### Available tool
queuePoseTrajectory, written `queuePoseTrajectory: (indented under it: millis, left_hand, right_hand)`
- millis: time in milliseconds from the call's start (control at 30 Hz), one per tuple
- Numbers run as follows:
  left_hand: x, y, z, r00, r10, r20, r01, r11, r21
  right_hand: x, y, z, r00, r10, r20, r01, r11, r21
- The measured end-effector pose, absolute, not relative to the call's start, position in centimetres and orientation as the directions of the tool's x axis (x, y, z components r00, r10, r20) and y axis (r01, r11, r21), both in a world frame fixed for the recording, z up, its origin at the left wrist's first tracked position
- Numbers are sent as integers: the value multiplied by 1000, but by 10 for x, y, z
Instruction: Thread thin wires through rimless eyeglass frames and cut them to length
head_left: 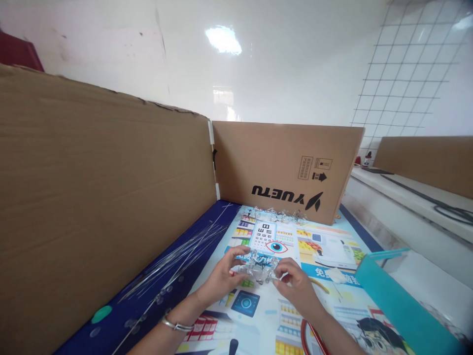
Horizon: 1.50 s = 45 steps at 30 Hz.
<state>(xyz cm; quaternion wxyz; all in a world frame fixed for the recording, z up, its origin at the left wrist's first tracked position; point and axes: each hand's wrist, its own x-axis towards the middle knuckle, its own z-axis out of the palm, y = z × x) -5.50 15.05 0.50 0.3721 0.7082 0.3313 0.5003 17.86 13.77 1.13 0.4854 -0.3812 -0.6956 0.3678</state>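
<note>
Between my two hands is a clear, shiny plastic-looking piece (259, 271) with knobbly, bead-like ends and thin dark strands; its exact kind does not show. My left hand (226, 275) pinches its left end between thumb and fingers, and a metal bangle sits on that wrist. At the opposite end, the fingertips of my right hand (297, 286) are closed on the piece. Both hands are just above a table covered with a printed sheet (246, 303). Similar clear pieces (279, 215) lie in a row at the far edge.
Brown cardboard panels (284, 158) stand behind and to the left (103, 187). Long thin clear strands (177, 261) and a green disc (101, 314) lie on the blue strip. At right is a teal box (399, 296). Red curved handles (310, 337) show beside my right forearm.
</note>
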Motion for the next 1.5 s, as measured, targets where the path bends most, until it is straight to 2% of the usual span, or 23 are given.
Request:
queuePoseTrajectory:
  millis: [167, 267, 367, 567, 767, 1000, 1133, 1300, 1500]
  left_hand:
    - [-60, 153, 2, 395, 777, 490, 277, -609, 743]
    - [-65, 155, 3, 451, 759, 469, 290, -622, 727]
    - [-69, 157, 4, 463, 753, 467, 294, -628, 721]
    - [-70, 158, 2, 441, 776, 451, 288, -598, 748]
    - [-69, 158, -3, 430, 809, 401, 278, -541, 794]
    - [-68, 159, -9, 418, 835, 358, 265, -488, 831]
    - [-65, 157, -10, 424, 843, 333, 254, -463, 849]
    - [-62, 157, -11, 421, 846, 328, 225, -447, 866]
    - [-60, 163, -18, 364, 875, 319, 142, -391, 909]
  right_hand:
    - [178, 136, 4, -378, 828, 414, 375, 546, -749]
    - [181, 137, 3, -477, 790, 386, 442, 595, -671]
    - [185, 140, 5, -509, 753, 417, 446, 645, -621]
    - [189, 146, 1, -379, 830, 410, 335, 536, -775]
    - [186, 142, 0, -273, 880, 390, 352, 468, -810]
    - [181, 140, -4, -267, 938, 220, 411, 318, -854]
    - [179, 141, -4, -247, 945, 214, 401, 300, -866]
    - [178, 138, 0, -216, 952, 217, 331, 280, -901]
    - [176, 135, 6, -231, 959, 167, 169, 209, -963]
